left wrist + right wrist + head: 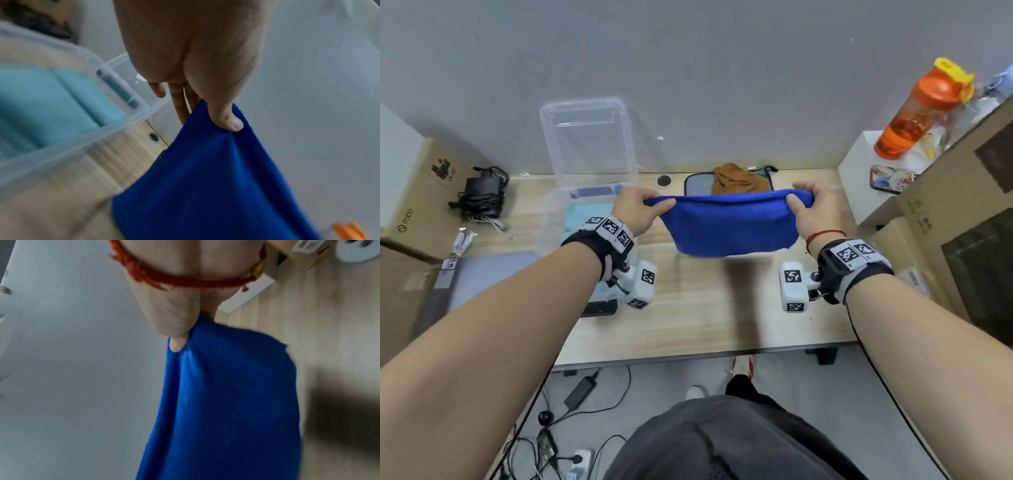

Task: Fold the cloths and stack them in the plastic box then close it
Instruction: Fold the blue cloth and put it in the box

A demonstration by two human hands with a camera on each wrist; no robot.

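A: Hands?
B: Left hand [635, 210] and right hand [812, 212] each pinch a top corner of the blue cloth [727, 224], mid-frame above the tabletop [705, 318].
A: Box?
B: Plastic box [544, 219] left of center, open, light blue cloth [585, 212] inside.

Both arms outstretched, left hand [635, 212] and right hand [812, 214] raised level, apart, fingers pinched shut

The head view looks down and forward from above the person, taking in both forearms, the desk [705, 325] and the wall behind. The left wrist view looks along the palm, very near the left hand [191, 53], with the plastic box [123, 104] at frame left. The right wrist view sits equally close under the right hand [176, 305]. All three share the blue cloth [729, 222] and desk.
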